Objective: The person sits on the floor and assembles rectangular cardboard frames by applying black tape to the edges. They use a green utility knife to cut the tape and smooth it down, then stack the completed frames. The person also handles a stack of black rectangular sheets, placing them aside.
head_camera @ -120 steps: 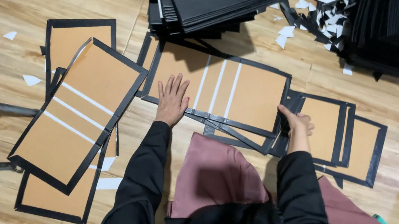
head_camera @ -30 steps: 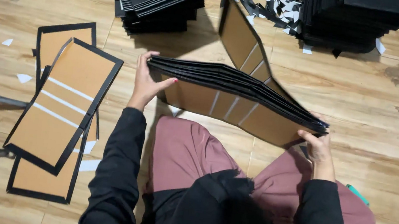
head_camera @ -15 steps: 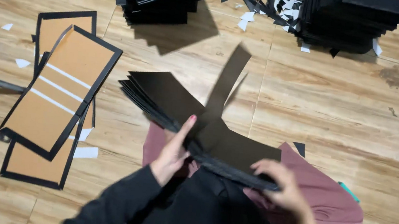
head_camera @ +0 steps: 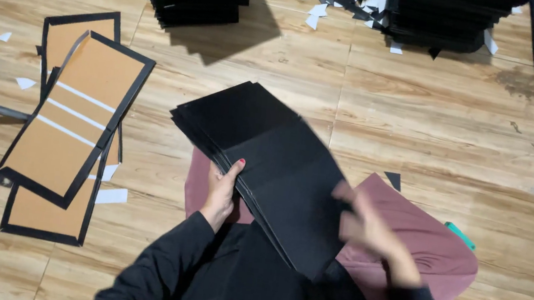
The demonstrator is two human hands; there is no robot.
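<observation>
1. Our left hand point(head_camera: 221, 192) has its fingers point(head_camera: 236, 168) clamped on the left edge of the black boards point(head_camera: 272, 164) over our lap.
2. Right hand point(head_camera: 368, 232) is blurred, grip unclear.
3. Stack looks stiff, slick, fairly heavy; we'd hold both long edges.
4. Brown covers point(head_camera: 72, 121) lie left on the floor point(head_camera: 418, 120).

Right hand point(head_camera: 371, 232) motion-blurred
</observation>
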